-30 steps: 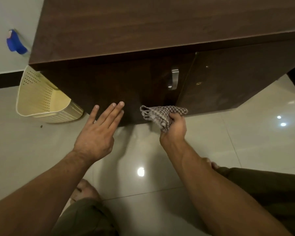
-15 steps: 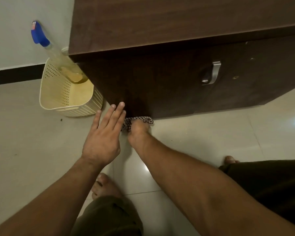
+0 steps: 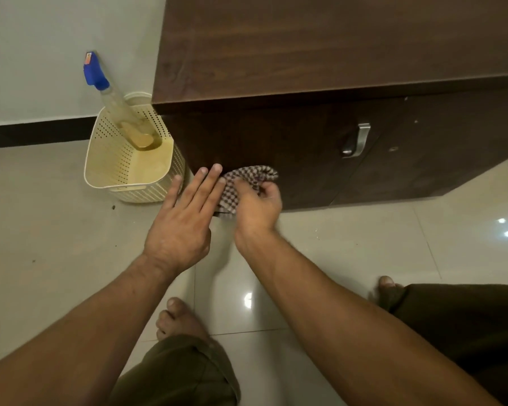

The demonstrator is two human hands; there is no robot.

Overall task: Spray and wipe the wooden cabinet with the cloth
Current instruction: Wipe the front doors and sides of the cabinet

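Checked cloth (image 3: 248, 180), soft and light, bunches in the right hand (image 3: 258, 205), whose fingers close on it low against the cabinet (image 3: 291, 153) front, near the left corner. The left hand (image 3: 185, 218) lies flat and empty beside it, fingertips meeting the cloth. It likely wipes best wadded in the palm. The spray bottle (image 3: 118, 106) stands in a basket (image 3: 112, 174) just left.

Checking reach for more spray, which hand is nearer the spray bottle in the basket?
Left. The left hand lies just right of the basket holding the spray bottle; the right hand is farther right, gripping the cloth.
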